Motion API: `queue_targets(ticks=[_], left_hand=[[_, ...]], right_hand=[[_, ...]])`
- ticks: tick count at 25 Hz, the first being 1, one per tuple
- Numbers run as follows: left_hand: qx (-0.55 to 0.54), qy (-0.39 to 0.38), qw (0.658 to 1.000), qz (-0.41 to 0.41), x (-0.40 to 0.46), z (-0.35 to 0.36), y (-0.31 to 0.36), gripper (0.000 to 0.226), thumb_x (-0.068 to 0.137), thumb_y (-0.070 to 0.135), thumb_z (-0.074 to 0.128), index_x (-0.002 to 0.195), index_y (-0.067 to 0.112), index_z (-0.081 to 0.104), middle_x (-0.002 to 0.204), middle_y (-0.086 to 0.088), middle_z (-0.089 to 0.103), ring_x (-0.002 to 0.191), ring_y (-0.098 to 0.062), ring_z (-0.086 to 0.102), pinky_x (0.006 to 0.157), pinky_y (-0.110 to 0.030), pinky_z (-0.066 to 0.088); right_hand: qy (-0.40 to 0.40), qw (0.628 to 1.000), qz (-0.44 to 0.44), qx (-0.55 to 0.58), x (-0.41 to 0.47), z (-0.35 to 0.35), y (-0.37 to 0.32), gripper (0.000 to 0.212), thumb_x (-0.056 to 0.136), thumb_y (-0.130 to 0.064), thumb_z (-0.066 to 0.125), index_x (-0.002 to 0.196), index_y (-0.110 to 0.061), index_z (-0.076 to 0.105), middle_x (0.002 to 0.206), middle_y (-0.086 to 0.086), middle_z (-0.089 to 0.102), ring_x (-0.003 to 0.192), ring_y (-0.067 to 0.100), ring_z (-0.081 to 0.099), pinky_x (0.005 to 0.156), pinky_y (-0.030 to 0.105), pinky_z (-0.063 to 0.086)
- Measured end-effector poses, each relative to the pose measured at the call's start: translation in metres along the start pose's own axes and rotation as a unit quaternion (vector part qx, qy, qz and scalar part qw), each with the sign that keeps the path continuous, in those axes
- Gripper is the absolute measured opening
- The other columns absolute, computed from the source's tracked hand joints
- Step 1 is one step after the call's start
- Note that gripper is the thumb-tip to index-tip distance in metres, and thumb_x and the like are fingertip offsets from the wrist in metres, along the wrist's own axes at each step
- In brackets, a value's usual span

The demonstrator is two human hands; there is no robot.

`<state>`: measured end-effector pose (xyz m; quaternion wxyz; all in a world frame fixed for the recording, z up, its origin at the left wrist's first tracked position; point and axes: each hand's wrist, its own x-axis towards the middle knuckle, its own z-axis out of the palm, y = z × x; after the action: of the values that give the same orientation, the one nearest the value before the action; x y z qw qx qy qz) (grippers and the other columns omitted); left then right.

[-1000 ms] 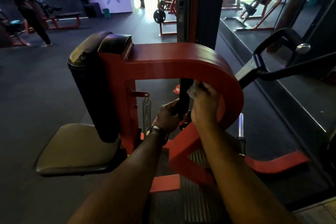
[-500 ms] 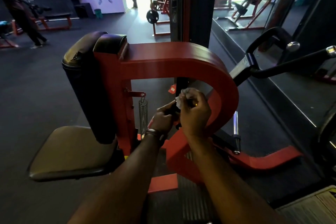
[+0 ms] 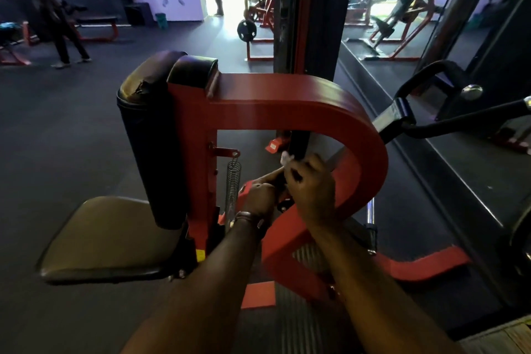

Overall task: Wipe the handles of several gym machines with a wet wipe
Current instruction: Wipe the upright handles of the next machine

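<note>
A red gym machine (image 3: 301,106) with a curved frame stands in front of me. Inside the curve a short black handle (image 3: 297,145) stands upright. My right hand (image 3: 311,190) is curled round this handle with a white wet wipe (image 3: 286,158) pinched against it; a corner of the wipe pokes out at the top left of my fingers. Just below and to the left, my left hand (image 3: 260,195) grips the handle's lower end, with a band on its wrist. A second black handle bar (image 3: 448,121) sticks out to the right of the frame.
A black back pad (image 3: 149,135) and a tan seat (image 3: 106,238) sit on the left of the machine. A steel spring (image 3: 233,187) hangs beside the red post. A raised mirror ledge runs along the right. People and other machines stand far back.
My right hand has slid down the handle with the wipe, from near the top of the curve to just above my left hand. My left hand has kept its hold.
</note>
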<state>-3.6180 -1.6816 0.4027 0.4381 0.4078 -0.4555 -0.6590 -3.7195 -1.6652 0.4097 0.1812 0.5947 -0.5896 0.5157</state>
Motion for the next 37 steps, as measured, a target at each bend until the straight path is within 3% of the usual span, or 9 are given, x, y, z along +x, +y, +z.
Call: queue_targets(ticks=[3,8,15,19,22,25,29,33,37], left_hand=[[-0.020,-0.009,1.000,-0.012,0.003,-0.006,-0.004,0.055,0.079,-0.009,0.042,0.117,0.015,0.075,0.108,-0.013,0.075,0.103,-0.033,0.068,0.090,-0.039,0.053],[-0.040,-0.037,0.998,-0.016,-0.006,-0.001,0.007,0.042,0.089,0.015,0.043,0.117,-0.001,0.069,0.090,-0.007,0.072,0.085,-0.022,0.064,0.078,-0.033,0.048],[-0.085,0.023,0.993,-0.080,-0.003,-0.005,0.007,0.078,0.097,0.072,0.025,0.118,0.012,0.070,0.121,-0.015,0.071,0.121,-0.031,0.063,0.097,-0.042,0.050],[-0.109,-0.014,0.992,-0.058,-0.001,-0.004,0.003,0.096,0.092,0.080,0.016,0.116,0.006,0.072,0.127,-0.024,0.064,0.123,-0.044,0.056,0.108,-0.055,0.039],[-0.116,0.000,0.990,-0.073,-0.007,-0.004,0.005,0.086,0.097,0.073,0.016,0.118,0.009,0.069,0.124,-0.022,0.068,0.120,-0.034,0.062,0.103,-0.047,0.048],[-0.056,-0.019,0.997,-0.056,-0.013,-0.005,0.015,0.067,0.103,0.058,0.027,0.127,0.007,0.064,0.125,-0.011,0.069,0.101,-0.010,0.070,0.075,-0.020,0.055],[0.095,-0.028,0.995,-0.010,-0.020,-0.004,0.021,0.041,0.108,0.028,0.042,0.141,0.007,0.055,0.128,-0.007,0.066,0.088,0.002,0.068,0.064,-0.001,0.041],[-0.009,-0.020,0.999,-0.037,-0.006,-0.004,0.001,0.046,0.108,0.039,0.033,0.134,0.017,0.063,0.129,-0.007,0.068,0.118,-0.019,0.065,0.107,-0.038,0.046],[-0.177,0.004,0.978,-0.106,-0.009,-0.001,0.002,0.063,0.106,0.053,0.022,0.126,0.008,0.062,0.116,-0.011,0.073,0.101,-0.020,0.072,0.088,-0.034,0.051]], right_hand=[[-0.093,0.995,0.010,-0.046,-0.031,0.006,0.004,0.005,0.085,-0.016,0.076,0.090,-0.016,0.077,0.085,0.004,0.064,0.066,0.023,0.064,0.054,0.028,0.045],[0.067,0.991,-0.066,-0.095,0.046,-0.008,-0.021,0.005,0.088,-0.017,0.074,0.089,-0.013,0.076,0.081,0.003,0.069,0.069,0.018,0.064,0.055,0.028,0.048],[-0.314,0.924,-0.084,-0.202,-0.010,0.001,-0.011,0.016,0.095,-0.011,0.057,0.106,-0.007,0.067,0.101,0.008,0.067,0.075,0.028,0.071,0.062,0.039,0.059],[-0.137,0.954,-0.129,-0.235,0.043,-0.008,-0.020,0.016,0.084,-0.012,0.074,0.097,-0.003,0.070,0.085,0.008,0.070,0.052,0.023,0.066,0.040,0.031,0.052],[-0.183,0.938,-0.147,-0.257,0.021,-0.008,-0.022,0.017,0.086,-0.012,0.069,0.100,-0.002,0.070,0.092,0.009,0.070,0.050,0.021,0.065,0.041,0.028,0.052],[-0.277,0.951,-0.007,-0.139,-0.024,-0.006,-0.014,0.013,0.092,-0.011,0.059,0.100,-0.012,0.069,0.097,0.006,0.068,0.076,0.025,0.069,0.063,0.036,0.055],[-0.037,0.935,0.315,0.159,-0.012,-0.027,-0.003,0.016,0.091,-0.014,0.067,0.090,-0.029,0.074,0.093,-0.004,0.070,0.087,0.013,0.067,0.077,0.025,0.055],[-0.063,0.817,0.455,0.348,0.031,-0.011,0.005,0.023,0.092,-0.001,0.059,0.094,-0.017,0.075,0.094,0.002,0.076,0.086,0.013,0.071,0.075,0.026,0.055],[-0.230,0.802,0.469,0.290,0.018,-0.007,0.005,0.021,0.085,0.005,0.060,0.094,-0.008,0.073,0.081,0.011,0.074,0.072,0.024,0.068,0.059,0.031,0.054]])
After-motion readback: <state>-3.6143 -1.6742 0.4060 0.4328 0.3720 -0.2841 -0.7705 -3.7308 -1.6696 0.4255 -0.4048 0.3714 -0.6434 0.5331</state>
